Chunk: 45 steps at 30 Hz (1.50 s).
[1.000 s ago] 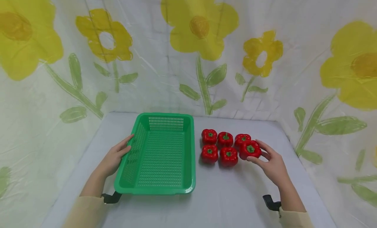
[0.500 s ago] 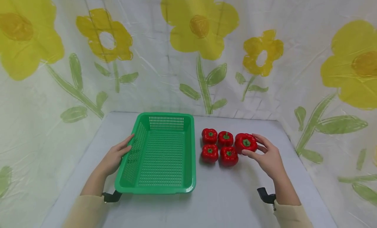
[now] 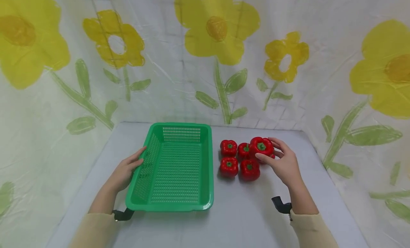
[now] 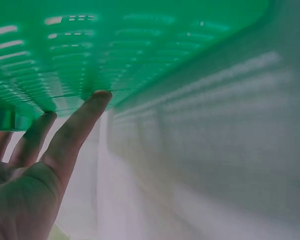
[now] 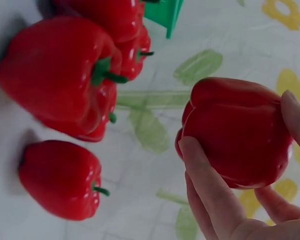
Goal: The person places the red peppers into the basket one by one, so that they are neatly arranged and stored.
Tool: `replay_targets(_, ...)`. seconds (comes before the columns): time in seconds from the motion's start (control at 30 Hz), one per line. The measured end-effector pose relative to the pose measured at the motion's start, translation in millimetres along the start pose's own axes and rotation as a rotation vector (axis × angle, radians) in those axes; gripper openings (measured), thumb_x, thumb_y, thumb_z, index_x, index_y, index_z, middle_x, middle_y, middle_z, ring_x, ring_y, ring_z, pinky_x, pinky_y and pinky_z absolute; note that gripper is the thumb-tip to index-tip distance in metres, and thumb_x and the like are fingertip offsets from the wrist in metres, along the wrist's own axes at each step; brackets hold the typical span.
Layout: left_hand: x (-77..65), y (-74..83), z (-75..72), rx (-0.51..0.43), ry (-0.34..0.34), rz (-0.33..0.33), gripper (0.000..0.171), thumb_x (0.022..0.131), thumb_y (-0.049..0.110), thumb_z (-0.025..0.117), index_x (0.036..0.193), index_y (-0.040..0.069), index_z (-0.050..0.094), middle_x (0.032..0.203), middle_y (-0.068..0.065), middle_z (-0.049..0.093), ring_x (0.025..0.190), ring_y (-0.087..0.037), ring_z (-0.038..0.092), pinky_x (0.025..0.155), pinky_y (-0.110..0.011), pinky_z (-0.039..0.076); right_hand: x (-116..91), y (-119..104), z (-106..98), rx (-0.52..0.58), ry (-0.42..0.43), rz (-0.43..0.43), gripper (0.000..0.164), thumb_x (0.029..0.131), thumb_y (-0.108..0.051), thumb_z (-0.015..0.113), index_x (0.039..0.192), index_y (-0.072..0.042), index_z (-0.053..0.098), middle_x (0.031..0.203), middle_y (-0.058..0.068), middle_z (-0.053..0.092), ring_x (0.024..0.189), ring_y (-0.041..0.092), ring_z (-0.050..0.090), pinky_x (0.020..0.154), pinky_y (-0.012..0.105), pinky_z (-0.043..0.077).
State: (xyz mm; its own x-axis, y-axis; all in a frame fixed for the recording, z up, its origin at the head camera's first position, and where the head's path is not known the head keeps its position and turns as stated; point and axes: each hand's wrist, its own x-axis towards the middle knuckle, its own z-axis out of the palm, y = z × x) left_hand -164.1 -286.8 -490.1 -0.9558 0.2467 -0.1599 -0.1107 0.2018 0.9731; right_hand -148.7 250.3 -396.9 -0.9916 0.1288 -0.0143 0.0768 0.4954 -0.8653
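Note:
My right hand (image 3: pixel 284 166) holds a red bell pepper (image 3: pixel 258 148) between thumb and fingers, raised over the others. Its green stem end faces the head camera; the right wrist view shows the lifted pepper (image 5: pixel 235 135) with its smooth side between the fingertips. Several more peppers stand close by on the table, including a front left one (image 3: pixel 229 167) and a back left one (image 3: pixel 228 148); the held pepper partly covers two at the right. My left hand (image 3: pixel 123 173) rests at the left rim of a green plastic basket (image 3: pixel 169 207), fingers (image 4: pixel 72 132) straight against its perforated outer wall.
The white table (image 3: pixel 230 219) holds the basket at left and the peppers right of it. A curtain (image 3: pixel 173 88) with painted yellow flowers hangs behind and along both sides. A black wrist mount (image 3: pixel 282 205) sticks out from the right wrist.
My right hand has moved left and slightly away from the body with the held pepper, now overlapping the back middle pepper in view. The left hand and basket stay in place.

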Motion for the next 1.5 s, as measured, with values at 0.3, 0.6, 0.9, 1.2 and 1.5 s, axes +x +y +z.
replay_targets(0.3,6.5,7.5,0.0,-0.027,-0.002,-0.035,0.059,0.110,0.036,0.042,0.163,0.026,0.020,0.170,-0.007,0.012,0.143,-0.033,0.036,0.093,-0.026,0.054,4,-17,15,0.049,-0.010,-0.033,0.086,0.080,-0.050,0.084,0.151,-0.025,0.044,0.154,0.011,0.045,0.134,0.038,0.050,0.091,0.052,0.058)
replay_targets(0.6,7.2,6.6,1.1,-0.058,0.004,-0.045,0.056,0.111,0.032,0.038,0.163,0.028,0.019,0.171,-0.006,0.009,0.149,-0.039,0.026,0.094,-0.024,0.053,10,-28,33,0.034,-0.064,-0.038,0.092,0.079,-0.050,0.084,0.155,-0.022,0.039,0.152,0.012,0.044,0.130,0.036,0.050,0.091,0.051,0.059)
replay_targets(0.9,5.6,4.2,1.3,-0.038,0.005,-0.055,0.056,0.110,0.034,0.039,0.162,0.031,0.020,0.171,-0.004,0.008,0.152,-0.040,0.020,0.096,-0.026,0.052,19,-41,53,0.018,-0.108,-0.012,0.091,0.077,-0.054,0.084,0.154,-0.029,0.042,0.147,0.007,0.048,0.134,0.034,0.047,0.092,0.053,0.058)
replay_targets(1.2,3.8,6.2,0.3,-0.039,0.004,-0.058,0.056,0.110,0.035,0.039,0.162,0.030,0.020,0.171,-0.004,0.008,0.152,-0.039,0.020,0.097,-0.026,0.051,29,-58,72,0.065,-0.132,-0.024,0.088,0.078,-0.052,0.084,0.152,-0.029,0.043,0.147,0.002,0.049,0.131,0.032,0.049,0.090,0.048,0.059)
replay_targets(1.5,1.1,1.6,3.2,-0.083,0.008,-0.068,0.055,0.111,0.032,0.038,0.163,0.031,0.019,0.171,-0.005,0.008,0.147,-0.036,0.029,0.094,-0.026,0.054,34,-68,91,0.098,-0.162,-0.012,0.090,0.075,-0.046,0.088,0.151,-0.028,0.043,0.146,-0.001,0.048,0.133,0.030,0.046,0.087,0.048,0.060)
